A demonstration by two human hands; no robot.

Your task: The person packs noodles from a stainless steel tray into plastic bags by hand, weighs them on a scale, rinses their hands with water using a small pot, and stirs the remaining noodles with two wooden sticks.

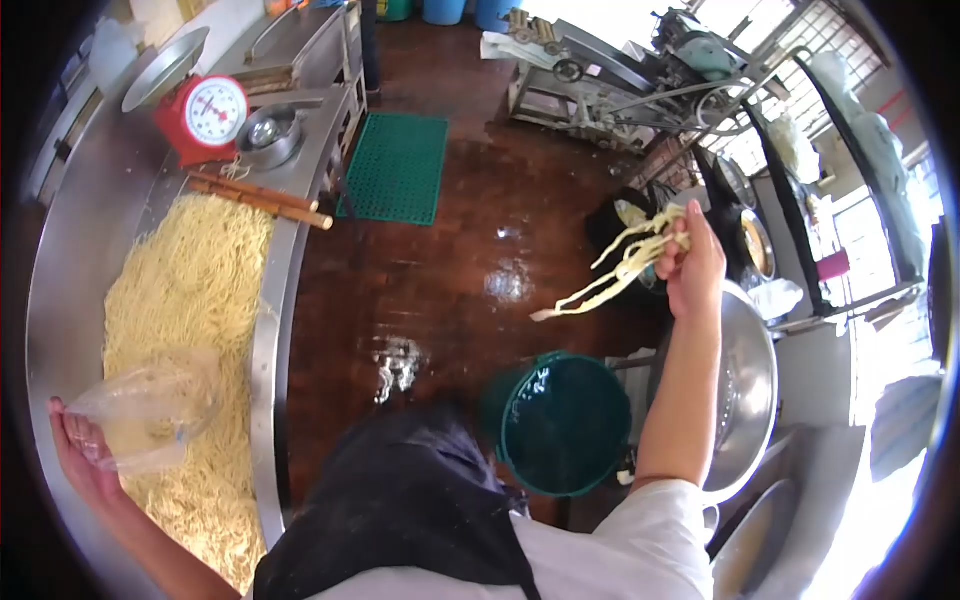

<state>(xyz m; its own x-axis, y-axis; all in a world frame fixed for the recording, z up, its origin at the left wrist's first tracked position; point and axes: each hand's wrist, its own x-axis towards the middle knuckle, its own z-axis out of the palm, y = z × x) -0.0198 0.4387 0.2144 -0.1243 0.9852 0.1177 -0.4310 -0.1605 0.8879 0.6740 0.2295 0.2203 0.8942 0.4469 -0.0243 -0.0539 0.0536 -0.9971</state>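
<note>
My left hand (85, 450) is closed on the edge of a clear plastic bag (150, 410), which hangs over the noodles. Beneath it, a long heap of pale yellow noodles (190, 270) covers much of the metal worktable. My right hand (695, 265) is stretched out to the right with its fingers closed round a few long, pale noodle strands (628, 268). Their loose ends trail to the left, above the floor. The bag's contents, if any, are hard to tell from the noodles behind it.
A red dial scale (205, 118), a metal pot (270, 138) and wooden sticks (260, 200) are on the steel table (70, 290). A green bucket (565, 425) stands beside a large metal basin (750, 390). A green mat (395, 168) lies on the wet-looking floor; machinery (640, 80) stands beyond.
</note>
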